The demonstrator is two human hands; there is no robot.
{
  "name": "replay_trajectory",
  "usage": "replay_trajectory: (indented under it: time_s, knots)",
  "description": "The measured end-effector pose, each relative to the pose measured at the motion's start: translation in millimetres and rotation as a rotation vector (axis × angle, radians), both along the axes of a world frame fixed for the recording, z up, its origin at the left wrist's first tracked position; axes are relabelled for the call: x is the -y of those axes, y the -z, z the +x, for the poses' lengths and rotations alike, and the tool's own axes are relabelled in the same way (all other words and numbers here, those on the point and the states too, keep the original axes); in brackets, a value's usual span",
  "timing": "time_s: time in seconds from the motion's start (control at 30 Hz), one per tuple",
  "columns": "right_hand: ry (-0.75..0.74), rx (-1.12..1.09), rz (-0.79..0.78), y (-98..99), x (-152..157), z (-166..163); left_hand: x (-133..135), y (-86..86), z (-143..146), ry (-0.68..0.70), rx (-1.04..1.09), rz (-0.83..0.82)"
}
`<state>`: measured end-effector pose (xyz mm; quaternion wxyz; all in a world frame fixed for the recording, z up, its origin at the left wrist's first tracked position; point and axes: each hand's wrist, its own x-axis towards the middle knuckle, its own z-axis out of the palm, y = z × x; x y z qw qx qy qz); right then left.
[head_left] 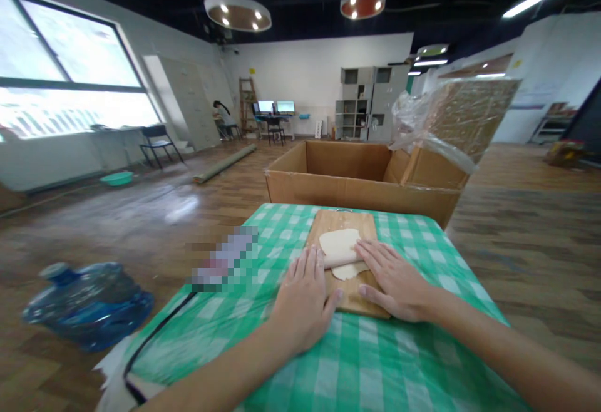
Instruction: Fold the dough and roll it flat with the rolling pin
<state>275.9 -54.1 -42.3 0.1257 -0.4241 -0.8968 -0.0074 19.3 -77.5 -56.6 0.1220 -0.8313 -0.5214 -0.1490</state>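
A wooden board (359,302) lies on the table in front of me, bearing a flat, pale sheet of dough (340,241). Across the dough runs a light-coloured rolling pin (341,260), its two ends covered by my hands. My left hand (305,299) rests on the pin's left end, fingers stretched out flat and thumb apart. On the right end lies my right hand (392,280), also flat with its fingers extended and thumb out to the side. The dough shows both beyond the pin and on my side of it.
A green-and-white checked cloth (389,355) covers the table. At left lie a blurred-out object (224,258) and a black cable (154,337). Beyond stands a large open cardboard box (328,183). A water jug (89,305) is on the floor; a person (225,114) sits far back.
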Motion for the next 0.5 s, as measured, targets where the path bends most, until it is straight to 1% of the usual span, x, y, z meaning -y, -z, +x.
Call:
replay_trajectory:
  time_s: [0.1, 0.2, 0.33, 0.43, 0.5]
  knots:
    - [-0.032, -0.011, -0.006, -2.2, 13, 7, 18, 6.4, -1, 0.033, 0.001, 0.018]
    - [-0.04, -0.023, -0.044, -8.0, 8, 7, 18, 7.9, -1, 0.022, 0.011, 0.008]
    - [-0.012, -0.02, -0.116, -13.2, -22, -2, -2, 0.0, 0, 0.001, 0.027, -0.022]
    - [-0.004, -0.028, -0.151, -12.7, -54, -12, -28, -9.3, -1, -0.017, 0.016, -0.043]
    - [-0.003, -0.022, -0.152, -11.5, -78, -20, -50, -13.8, -3, -0.03, 0.009, -0.075]
